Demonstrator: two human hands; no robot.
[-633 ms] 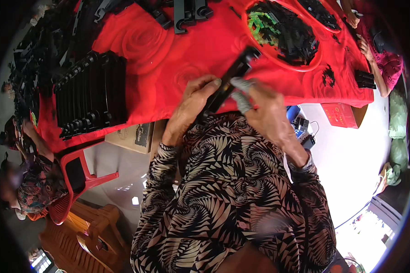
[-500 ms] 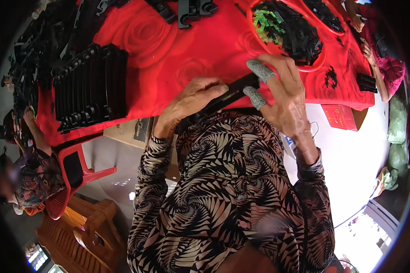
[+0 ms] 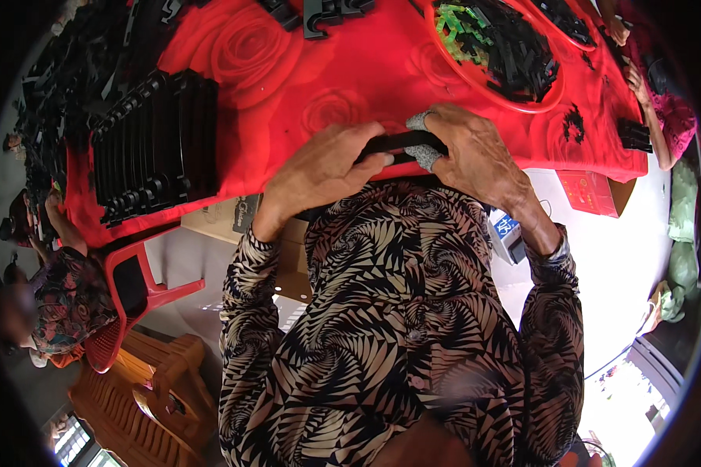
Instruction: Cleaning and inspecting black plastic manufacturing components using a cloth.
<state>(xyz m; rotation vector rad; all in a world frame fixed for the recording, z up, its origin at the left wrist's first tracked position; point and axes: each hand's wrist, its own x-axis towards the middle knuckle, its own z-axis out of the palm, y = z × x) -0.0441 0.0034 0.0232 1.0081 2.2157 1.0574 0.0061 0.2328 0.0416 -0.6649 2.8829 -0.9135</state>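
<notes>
Between my two hands, above the near edge of the red tablecloth, is a long narrow black plastic part [image 3: 397, 142]. My left hand [image 3: 325, 167] grips its left end, the thumb underneath and fingers curled over the top. The right hand [image 3: 479, 148] closes on the other end, with grey knitted covers on its thumb and a fingertip. Much of the part's ends is hidden by my fingers. To the left of my hands stands a neat row of long black plastic parts [image 3: 156, 148]. A red-rimmed round tray [image 3: 551, 103] of small black and green pieces lies at the far right.
Loose black parts [image 3: 54, 101] heap at the far left, and a black bracket-like piece [image 3: 315, 23] lies at the back. Below the table are a red box [image 3: 588, 191] and a cardboard box [image 3: 210, 222]. One person sits by a red chair [image 3: 160, 296]; another's arm [image 3: 654, 128] shows at right.
My right hand has turned over and its fingers have closed round the right end of the black part. The part now lies nearly level, and my left hand has shifted slightly.
</notes>
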